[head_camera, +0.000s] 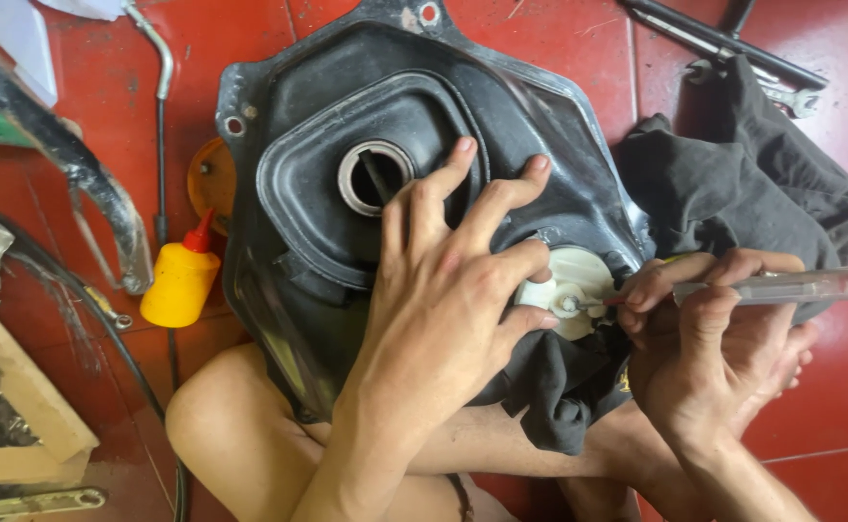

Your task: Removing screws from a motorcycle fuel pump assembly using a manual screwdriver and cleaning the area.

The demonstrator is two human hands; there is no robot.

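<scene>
A black, dented metal fuel tank (424,164) with a round open filler hole rests on the person's bare legs above a red tiled floor (839,387). The left hand (443,290) lies flat on top of the tank with its fingers (501,198) spread open and pressed against the black surface; two fingertips reach up beside the filler hole, and the lower fingers curl down against the edge of a round white plastic fitting (571,295) set into the tank's right side. The right hand (723,348) is closed around a screwdriver with a clear handle and a red end cap (781,286), thumb and forefinger pinching it near the shaft; the metal tip touches the small centre piece of the white fitting, just right of the left hand's lower fingertips. A crumpled dark grey cloth (752,184) lies under and behind the right hand, draped over the tank's right edge. On the floor left of the tank stands a small yellow squeeze bottle with a red nozzle (182,280), next to an orange round lens (209,179). A metal spanner (781,95) lies near the floor's upper right corner, and a wooden-framed box (18,416) sits at the lower left.
</scene>
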